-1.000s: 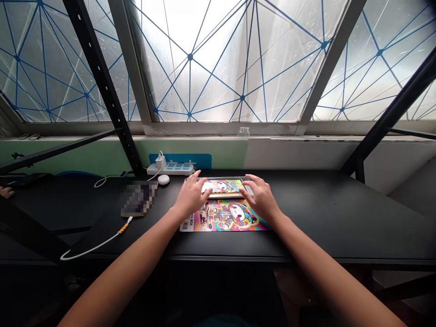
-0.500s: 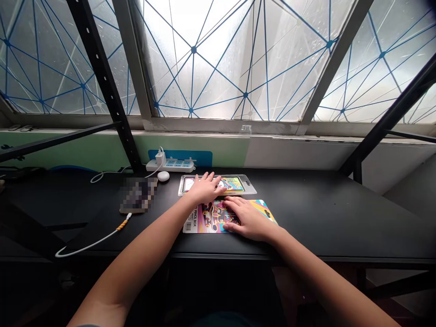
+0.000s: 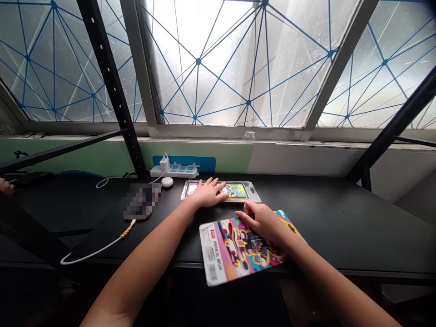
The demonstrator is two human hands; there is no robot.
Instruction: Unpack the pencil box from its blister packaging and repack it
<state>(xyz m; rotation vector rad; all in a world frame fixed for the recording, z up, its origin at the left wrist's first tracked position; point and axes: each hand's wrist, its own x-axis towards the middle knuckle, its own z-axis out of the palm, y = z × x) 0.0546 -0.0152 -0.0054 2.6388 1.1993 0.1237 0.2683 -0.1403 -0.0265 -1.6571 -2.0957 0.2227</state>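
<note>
A clear plastic blister tray with a brightly printed pencil box in it [image 3: 237, 190] lies at the back middle of the desk. My left hand [image 3: 208, 193] rests on it, fingers spread, covering part of the print. Nearer to me, my right hand [image 3: 262, 221] pinches the upper edge of a colourful cardboard backing card [image 3: 235, 247], its fingers curled. The card is turned at an angle, and its near left corner reaches past the desk's front edge. Small print and a barcode fill its white left strip. My right wrist hides part of its right end.
On the left of the black desk [image 3: 327, 218] lie a phone [image 3: 142, 202] with its white cable [image 3: 98, 252] and a small white round case [image 3: 167, 182]. Behind them stands a power strip [image 3: 179, 170]. Another person's hand [image 3: 6, 186] shows at the far left. Black metal posts rise both sides.
My right hand has gone from lying on the card to gripping it. The card has moved toward me and turned away from the tray. My left hand stays on the tray.
</note>
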